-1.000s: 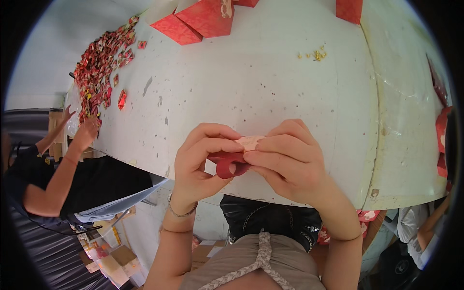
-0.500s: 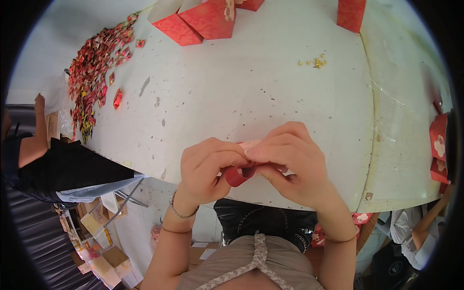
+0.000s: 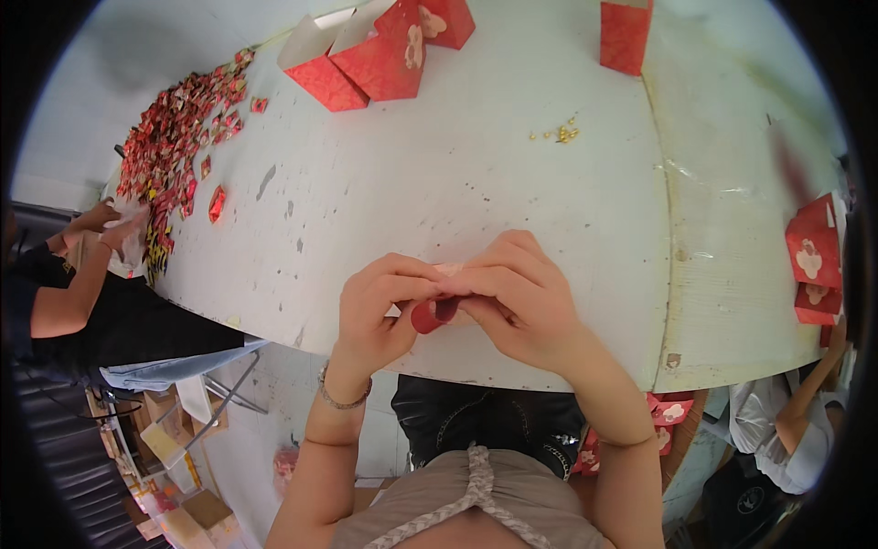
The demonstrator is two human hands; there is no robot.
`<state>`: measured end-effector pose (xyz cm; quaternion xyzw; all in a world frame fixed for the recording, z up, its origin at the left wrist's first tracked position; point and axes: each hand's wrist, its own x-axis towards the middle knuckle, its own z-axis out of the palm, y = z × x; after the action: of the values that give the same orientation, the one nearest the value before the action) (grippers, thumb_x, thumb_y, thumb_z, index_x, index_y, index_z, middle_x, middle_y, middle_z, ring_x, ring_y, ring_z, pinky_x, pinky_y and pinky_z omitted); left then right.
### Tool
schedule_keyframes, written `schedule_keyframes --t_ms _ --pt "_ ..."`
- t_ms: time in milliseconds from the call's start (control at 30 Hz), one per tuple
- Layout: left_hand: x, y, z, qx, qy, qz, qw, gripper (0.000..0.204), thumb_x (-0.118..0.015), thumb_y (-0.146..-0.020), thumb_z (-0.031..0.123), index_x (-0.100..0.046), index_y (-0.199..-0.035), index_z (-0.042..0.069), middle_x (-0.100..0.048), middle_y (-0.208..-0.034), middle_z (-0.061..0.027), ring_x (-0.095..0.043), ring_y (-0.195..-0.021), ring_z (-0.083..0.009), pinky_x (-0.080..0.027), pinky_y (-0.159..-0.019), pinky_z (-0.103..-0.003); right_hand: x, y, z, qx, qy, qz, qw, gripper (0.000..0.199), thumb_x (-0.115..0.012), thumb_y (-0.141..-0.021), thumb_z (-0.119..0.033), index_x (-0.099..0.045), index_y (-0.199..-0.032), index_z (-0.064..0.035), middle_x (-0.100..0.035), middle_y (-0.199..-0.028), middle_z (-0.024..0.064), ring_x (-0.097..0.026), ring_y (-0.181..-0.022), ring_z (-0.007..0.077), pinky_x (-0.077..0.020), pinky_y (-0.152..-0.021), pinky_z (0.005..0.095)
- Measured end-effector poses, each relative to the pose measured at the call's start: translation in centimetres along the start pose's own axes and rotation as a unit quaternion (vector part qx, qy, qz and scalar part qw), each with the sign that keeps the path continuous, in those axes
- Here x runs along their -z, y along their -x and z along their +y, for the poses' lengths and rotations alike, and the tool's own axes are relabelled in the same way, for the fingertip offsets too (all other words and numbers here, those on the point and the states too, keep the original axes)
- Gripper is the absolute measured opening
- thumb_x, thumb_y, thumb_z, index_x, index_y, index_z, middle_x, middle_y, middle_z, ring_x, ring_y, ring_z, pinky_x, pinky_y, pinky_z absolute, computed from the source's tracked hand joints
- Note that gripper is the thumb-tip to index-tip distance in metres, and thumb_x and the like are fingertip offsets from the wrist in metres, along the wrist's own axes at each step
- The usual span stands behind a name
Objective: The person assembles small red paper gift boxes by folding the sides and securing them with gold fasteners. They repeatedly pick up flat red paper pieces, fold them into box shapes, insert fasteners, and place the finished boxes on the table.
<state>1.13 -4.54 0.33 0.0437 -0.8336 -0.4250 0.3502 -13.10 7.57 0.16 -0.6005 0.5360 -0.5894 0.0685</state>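
Observation:
A small curled red strip [image 3: 430,317], paper or ribbon by its look, is held up over the near edge of the table, with a paler pink part behind it. On one side my left hand [image 3: 380,302] pinches it, fingers bent and closed. My right hand [image 3: 521,297] grips it from the other side, thumb underneath and fingers on top. The fingertips of both hands nearly meet and hide part of the strip. Farther off on the white table [image 3: 402,192] lies a small cluster of gold bits [image 3: 565,135].
Open red boxes [image 3: 398,69] stand at the back, with one more red box [image 3: 624,37] at the back right. Small red packets [image 3: 178,123] are heaped far left. A person [image 3: 87,306] there handles a clear bag [image 3: 133,240]. More red boxes [image 3: 809,252] are at the right.
Both hands have shifted slightly left in the picture, still gripping the strip. At the left, the other person's hands have come together on a clear bag. The view has shifted a little.

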Motion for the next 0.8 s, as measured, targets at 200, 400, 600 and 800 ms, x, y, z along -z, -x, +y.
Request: schedule_keyframes --t_ms 200,400,600,800 --pt "-1.0 1.7 -0.4 0.163 0.035 0.113 0.98 0.033 -0.062 -0.07 -0.017 -0.054 -0.094 0.004 -0.055 -0.091 -0.0044 -0.054 -0.073 -0.0088 -0.046 -0.064 -0.02 -0.6 0.1 0.2 -0.031 -0.014 0.033 0.999 0.029 -0.066 -0.071 0.002 -0.066 -0.098 -0.0081 -0.06 -0.083 0.0058 -0.056 -0.077 0.0234 -0.047 -0.067 0.0311" --pt "-2.7 1.4 0.8 0.127 0.046 0.107 0.985 0.029 -0.057 -0.08 -0.014 -0.047 -0.1 0.003 -0.051 -0.092 -0.0034 -0.052 -0.081 -0.0091 -0.045 -0.074 -0.02 0.2 1.5 -0.1 -0.038 -0.022 0.077 0.996 0.023 -0.066 -0.072 0.001 -0.071 -0.089 -0.0134 -0.058 -0.075 0.0059 -0.057 -0.069 0.0228 -0.0464 -0.06 0.0308" --pt "-6.4 0.3 3.1 0.114 0.138 0.005 0.984 0.029 -0.057 -0.079 -0.014 -0.047 -0.101 0.003 -0.053 -0.095 -0.0047 -0.056 -0.087 -0.0109 -0.047 -0.076 -0.022 6.9 3.7 -3.3 -0.087 -0.017 0.023 0.996 0.022 -0.069 -0.073 -0.003 -0.071 -0.093 -0.0112 -0.058 -0.073 0.0076 -0.057 -0.067 0.0237 -0.0452 -0.059 0.0304" --pt "-12.3 -4.0 8.1 0.024 0.144 -0.222 0.964 0.058 -0.068 -0.079 0.013 -0.039 -0.128 0.004 -0.046 -0.128 -0.013 -0.05 -0.115 -0.0239 -0.046 -0.091 -0.038 22.2 12.1 -11.8 -0.268 0.104 -0.205 0.936 0.017 -0.063 -0.082 -0.018 -0.067 -0.094 -0.006 -0.064 -0.082 0.012 -0.06 -0.074 0.0274 -0.0468 -0.066 0.0344"
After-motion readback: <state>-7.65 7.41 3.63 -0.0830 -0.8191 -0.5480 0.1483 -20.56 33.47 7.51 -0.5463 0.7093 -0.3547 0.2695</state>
